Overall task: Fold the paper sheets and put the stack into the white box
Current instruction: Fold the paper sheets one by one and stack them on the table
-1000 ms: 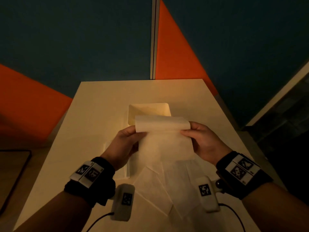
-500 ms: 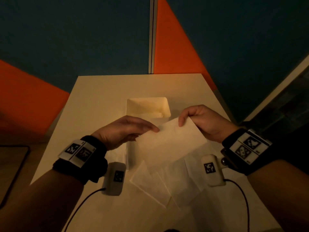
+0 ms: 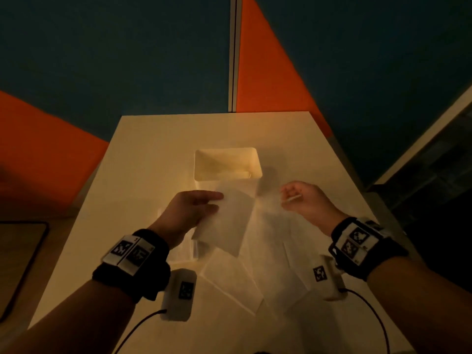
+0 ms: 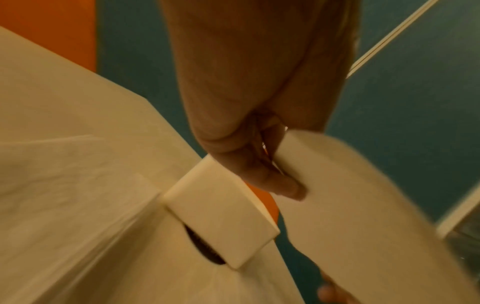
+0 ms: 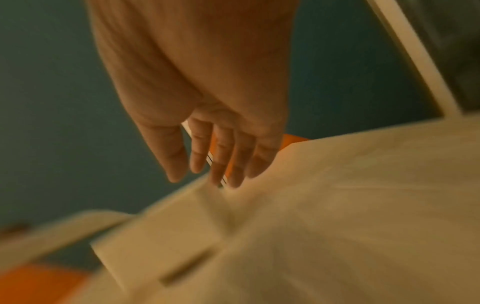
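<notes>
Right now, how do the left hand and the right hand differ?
The left hand pinches the folded paper sheet; the right hand holds nothing. The left hand's grip has the thumb curled onto the sheet; the right hand's fingers hang relaxed. The left hand is in front of the white box; the right hand is off to its right. Both wear wrist cameras.

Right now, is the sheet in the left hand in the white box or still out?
Out. The left hand holds the folded sheet above the table, in front of the white box; the right hand is off it.
</notes>
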